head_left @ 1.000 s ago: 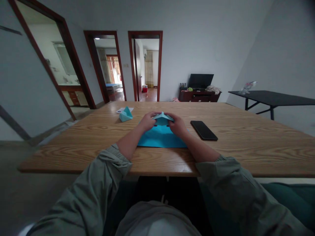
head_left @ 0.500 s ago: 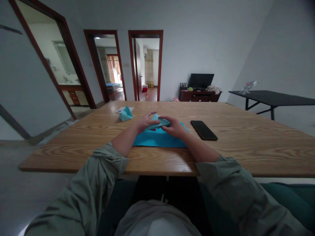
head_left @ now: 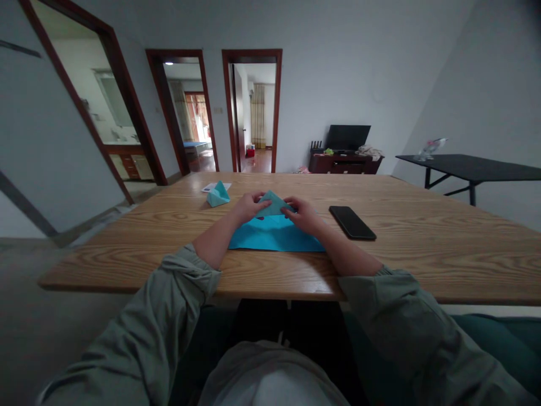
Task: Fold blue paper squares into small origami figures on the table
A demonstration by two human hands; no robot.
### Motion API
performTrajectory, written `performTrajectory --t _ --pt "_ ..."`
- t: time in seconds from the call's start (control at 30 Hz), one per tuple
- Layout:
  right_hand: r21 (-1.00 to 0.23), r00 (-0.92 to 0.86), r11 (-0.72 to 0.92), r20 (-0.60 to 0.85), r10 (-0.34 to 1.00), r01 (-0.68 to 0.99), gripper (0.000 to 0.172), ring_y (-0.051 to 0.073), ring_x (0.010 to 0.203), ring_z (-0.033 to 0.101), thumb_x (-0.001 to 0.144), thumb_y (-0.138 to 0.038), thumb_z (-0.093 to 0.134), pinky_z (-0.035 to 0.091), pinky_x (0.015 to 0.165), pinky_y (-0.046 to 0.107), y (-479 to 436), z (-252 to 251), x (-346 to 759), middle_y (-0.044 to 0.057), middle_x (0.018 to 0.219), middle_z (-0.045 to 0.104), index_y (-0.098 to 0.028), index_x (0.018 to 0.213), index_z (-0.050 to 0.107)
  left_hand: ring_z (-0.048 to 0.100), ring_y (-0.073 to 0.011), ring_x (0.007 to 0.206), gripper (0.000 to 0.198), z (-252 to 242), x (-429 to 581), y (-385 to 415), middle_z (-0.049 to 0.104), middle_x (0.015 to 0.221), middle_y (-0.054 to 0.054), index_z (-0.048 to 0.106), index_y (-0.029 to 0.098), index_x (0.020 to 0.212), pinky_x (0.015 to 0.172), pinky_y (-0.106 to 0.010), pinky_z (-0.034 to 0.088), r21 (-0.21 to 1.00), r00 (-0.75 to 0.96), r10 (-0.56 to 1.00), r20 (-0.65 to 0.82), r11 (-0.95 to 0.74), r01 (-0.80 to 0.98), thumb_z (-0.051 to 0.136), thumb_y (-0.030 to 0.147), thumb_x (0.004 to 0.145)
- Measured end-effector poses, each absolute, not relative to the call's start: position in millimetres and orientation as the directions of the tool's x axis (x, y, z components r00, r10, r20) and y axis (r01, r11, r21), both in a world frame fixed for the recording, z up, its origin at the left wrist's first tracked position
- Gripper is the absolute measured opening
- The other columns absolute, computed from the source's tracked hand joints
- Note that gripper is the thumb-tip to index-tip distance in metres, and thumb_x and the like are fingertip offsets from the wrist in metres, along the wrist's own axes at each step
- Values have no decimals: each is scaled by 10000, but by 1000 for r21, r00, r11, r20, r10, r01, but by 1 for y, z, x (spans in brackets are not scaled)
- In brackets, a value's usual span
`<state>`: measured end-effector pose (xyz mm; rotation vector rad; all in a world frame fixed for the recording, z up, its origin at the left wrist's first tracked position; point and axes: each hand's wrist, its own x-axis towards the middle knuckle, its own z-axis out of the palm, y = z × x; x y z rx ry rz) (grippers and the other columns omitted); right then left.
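The folded paper peak (head_left: pixel 274 203) rises at 12 o'clock on the blue sheet (head_left: pixel 274 239), its long axis running sideways, clamped from either end by the left grip (head_left: pixel 251 207) and right grip (head_left: pixel 303 216), both equally near.

On the tabletop (head_left: pixel 422 259) before me, my left hand (head_left: pixel 250 207) and right hand (head_left: pixel 303 217) hold a folded paper (head_left: pixel 274 203) between them, over the far edge of a flat paper sheet (head_left: pixel 274 238) lying nearer me. To the sheet's right lies a phone (head_left: pixel 352 223); to its left, farther off, a small paper fold (head_left: pixel 217 195) sits on a slip of paper (head_left: pixel 224 186). Beyond the tabletop, a cabinet (head_left: pixel 344 164) stands against the far wall, with doorways (head_left: pixel 252 113) to its left and a second table (head_left: pixel 465 167) to its right.
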<state>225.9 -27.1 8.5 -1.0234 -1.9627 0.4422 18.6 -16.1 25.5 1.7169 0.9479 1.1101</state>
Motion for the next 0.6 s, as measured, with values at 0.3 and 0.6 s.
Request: performTrajectory --t 0.3,0.6 --pt "-623 -259 618 572 778 480 187 129 715 574 799 -312 542 457 681 263 -20 5 229 10 867 633 -192 937 581 597 -146 737 458 29 18 -16 647 901 -63 652 151 1075 547 -257 570 925 287 896 339 -372 70 641 480 756" --pt "-747 -259 541 475 841 387 279 152 696 542 801 -418 541 474 610 262 -30 13 227 13 742 587 -159 857 629 594 -145 689 452 30 16 -20 661 766 -50 713 105 866 637 -287 558 937 339 895 291 -337 87 679 522 695"
